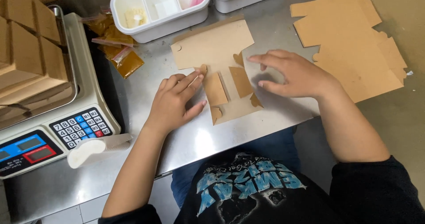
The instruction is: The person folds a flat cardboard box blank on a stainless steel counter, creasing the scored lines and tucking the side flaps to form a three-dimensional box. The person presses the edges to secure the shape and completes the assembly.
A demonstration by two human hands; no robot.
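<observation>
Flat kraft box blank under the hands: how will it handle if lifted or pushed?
The box blank looks thin, so probably light and bendy at its folded flaps. On the steel table it likely slides easily; both hands, left hand and right hand, pin it.

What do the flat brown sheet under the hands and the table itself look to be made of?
The flat brown sheet looks like thin kraft cardboard: matte tan, die-cut with tabs and creased flaps. The left hand and right hand press on it. The table seems to be brushed stainless steel: grey, with soft reflections.
</observation>
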